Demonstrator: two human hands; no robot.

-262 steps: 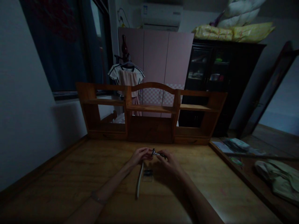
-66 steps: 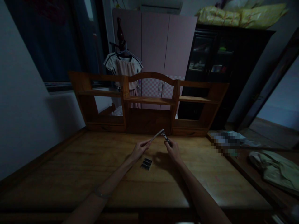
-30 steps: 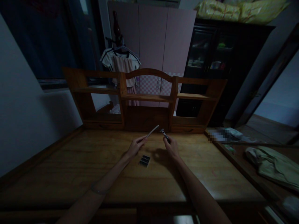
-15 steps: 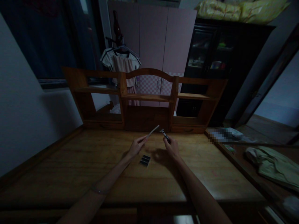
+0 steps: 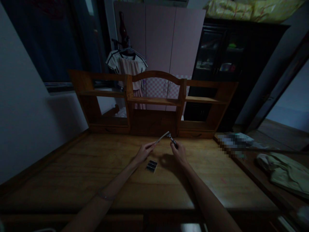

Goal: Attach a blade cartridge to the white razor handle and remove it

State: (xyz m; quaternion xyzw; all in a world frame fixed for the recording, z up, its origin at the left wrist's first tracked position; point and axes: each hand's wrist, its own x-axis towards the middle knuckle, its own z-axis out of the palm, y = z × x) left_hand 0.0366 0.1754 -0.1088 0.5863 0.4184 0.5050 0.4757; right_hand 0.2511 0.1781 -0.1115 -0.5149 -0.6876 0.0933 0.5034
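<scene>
Pinched in my left hand (image 5: 144,153) is a thin, pale, slightly curved stick (image 5: 162,137), whose exact kind I cannot make out. It slants up and to the right, its tip at the head of a razor (image 5: 173,140); whether the two touch is unclear. My right hand (image 5: 179,154) is closed around the razor's dark handle, with the head pointing up and left. Below and between my hands, a small pack with several dark razor cartridges (image 5: 152,166) lies flat on the wooden desk (image 5: 116,180).
A wooden shelf unit (image 5: 154,102) stands along the desk's back edge. At right, on a lower brown surface, lies a pale green cloth (image 5: 287,172). A wall (image 5: 65,112) borders the left side. Clothes (image 5: 127,66) hang behind the shelf.
The stick's tip has moved right and now meets or overlaps the razor's head, where a small gap showed before. The whole view has shifted slightly.
</scene>
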